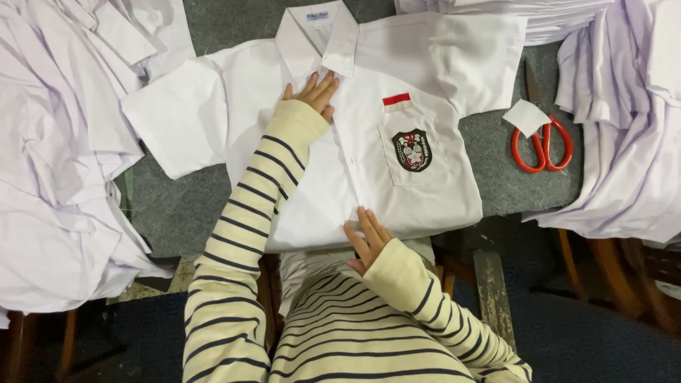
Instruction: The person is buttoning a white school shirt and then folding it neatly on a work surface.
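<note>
both hands flat, nothing gripped: left hand (314,94) by the collar, right hand (365,237) at the shirt (369,120) hem. i'd smooth outward from the buttons.

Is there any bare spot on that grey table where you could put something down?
Yes: bare grey table between the spread white shirt and the crumpled shirt heap; a smaller patch below the red scissors. Top edge is crowded with folded shirts, right side by another heap.
</note>
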